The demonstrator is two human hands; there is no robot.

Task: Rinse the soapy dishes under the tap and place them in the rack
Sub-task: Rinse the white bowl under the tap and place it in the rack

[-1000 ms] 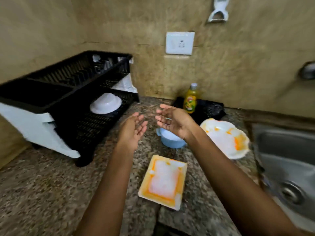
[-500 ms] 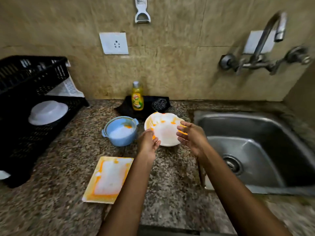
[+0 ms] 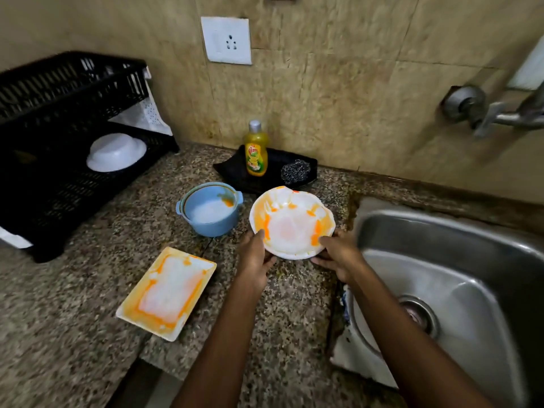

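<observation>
Gripping the soapy round plate (image 3: 291,223) by its near rim, left hand (image 3: 255,260) at seven o'clock and right hand (image 3: 338,254) at five; it sits on the granite surface (image 3: 279,304), sink (image 3: 459,278) at three o'clock, black rack (image 3: 59,119) at ten.

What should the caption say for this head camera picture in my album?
Both hands, left hand and right hand, grip a soapy round plate beside the sink.

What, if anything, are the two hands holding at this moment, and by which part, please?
Both hold the soapy round plate by its near rim: the left hand at the near-left edge, the right hand at the near-right edge, thumbs on top.
</observation>
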